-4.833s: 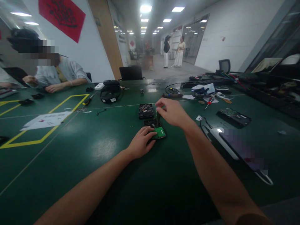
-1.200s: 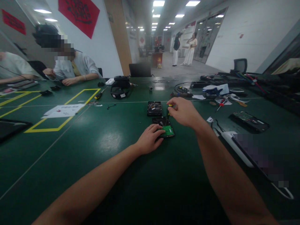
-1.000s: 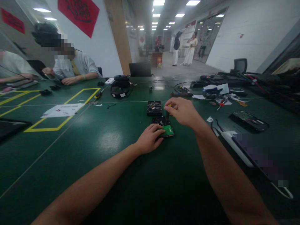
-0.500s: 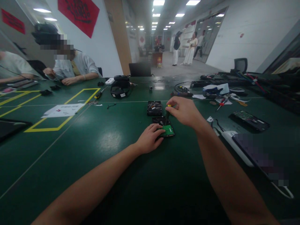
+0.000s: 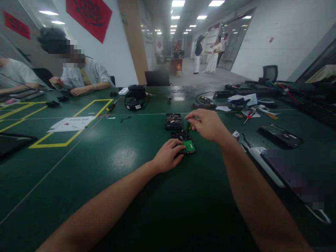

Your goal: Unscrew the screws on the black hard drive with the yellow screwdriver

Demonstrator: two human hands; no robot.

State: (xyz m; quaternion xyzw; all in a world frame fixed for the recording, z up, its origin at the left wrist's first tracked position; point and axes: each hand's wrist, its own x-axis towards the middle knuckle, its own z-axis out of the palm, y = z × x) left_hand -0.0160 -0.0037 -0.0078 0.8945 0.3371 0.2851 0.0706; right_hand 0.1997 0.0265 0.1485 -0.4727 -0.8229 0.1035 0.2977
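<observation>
A hard drive [image 5: 189,147] with a green circuit board facing up lies on the dark green table. My left hand [image 5: 168,155] is closed on its left side, fingers over the board and thumb at the near edge. In my right hand [image 5: 207,125] is a screwdriver [image 5: 188,127] with a dark and yellow handle, pinched by the fingers. It stands nearly upright over the drive; its tip is too small to make out. Just beyond lies a second hard drive [image 5: 173,121].
At right are another drive-like unit [image 5: 280,135], a white power strip [image 5: 266,164] and a red screwdriver [image 5: 249,116]. A yellow-handled screwdriver [image 5: 110,106], a black strapped case [image 5: 135,98] and paper [image 5: 70,124] lie left. A co-worker [image 5: 86,75] sits at far left.
My right fingers have shifted around the screwdriver handle, and its yellow part now shows lower. My left hand and the drive have stayed in place.
</observation>
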